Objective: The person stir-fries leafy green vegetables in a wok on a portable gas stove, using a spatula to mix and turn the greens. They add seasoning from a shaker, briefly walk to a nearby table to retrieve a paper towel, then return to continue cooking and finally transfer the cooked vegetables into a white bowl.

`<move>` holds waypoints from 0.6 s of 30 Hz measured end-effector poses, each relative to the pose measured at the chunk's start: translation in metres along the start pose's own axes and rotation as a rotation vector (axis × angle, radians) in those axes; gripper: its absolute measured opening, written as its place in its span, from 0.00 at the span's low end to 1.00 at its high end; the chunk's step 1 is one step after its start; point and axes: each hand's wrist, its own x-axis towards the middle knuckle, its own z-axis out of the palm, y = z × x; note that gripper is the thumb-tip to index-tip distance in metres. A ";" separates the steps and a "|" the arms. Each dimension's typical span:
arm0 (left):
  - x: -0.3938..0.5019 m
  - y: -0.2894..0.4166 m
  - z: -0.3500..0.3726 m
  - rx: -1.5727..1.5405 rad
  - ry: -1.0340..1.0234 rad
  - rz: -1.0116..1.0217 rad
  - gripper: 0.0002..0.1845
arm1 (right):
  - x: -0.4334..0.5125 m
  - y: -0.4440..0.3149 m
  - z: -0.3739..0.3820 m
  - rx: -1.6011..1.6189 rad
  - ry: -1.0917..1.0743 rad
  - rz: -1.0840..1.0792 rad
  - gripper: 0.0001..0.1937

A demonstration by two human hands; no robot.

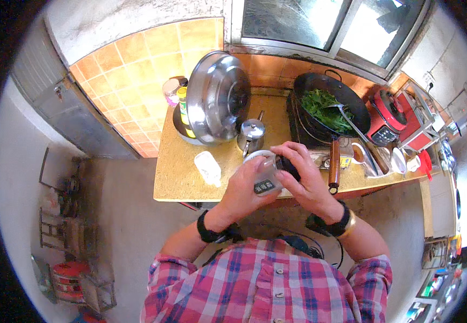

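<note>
My left hand point(243, 185) is wrapped around a clear plastic jar point(271, 180), which bears a dark label with writing. My right hand point(304, 177) grips the jar's black lid point(288, 165). Whether lid and jar are still joined I cannot tell. Just behind my left fingers shows the rim of a white bowl point(253, 155), mostly hidden. Beyond the hands, a black wok point(356, 103) with a wooden handle point(334, 161) sits on a gas stove point(316, 155). Leafy greens point(318, 105) lie in the wok, and a metal spatula point(348, 117) rests among them.
A steel basin point(217, 97) leans tilted at the back left, beside a yellow-capped bottle point(183, 107). In front are a small steel pot point(251, 135) with a lid and a white container point(208, 167). To the right stand a red cooker point(386, 117) and small bowls point(398, 160).
</note>
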 end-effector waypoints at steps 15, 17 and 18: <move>-0.003 -0.018 -0.028 -0.724 -0.794 -0.083 0.52 | 0.017 -0.019 -0.022 0.219 -0.458 -0.268 0.21; -0.001 -0.019 -0.029 -0.562 -0.595 -0.030 0.51 | 0.015 -0.016 -0.014 0.089 -0.302 -0.169 0.19; 0.000 -0.021 -0.028 -0.437 -0.571 -0.108 0.47 | 0.015 -0.012 -0.009 0.065 -0.207 -0.090 0.20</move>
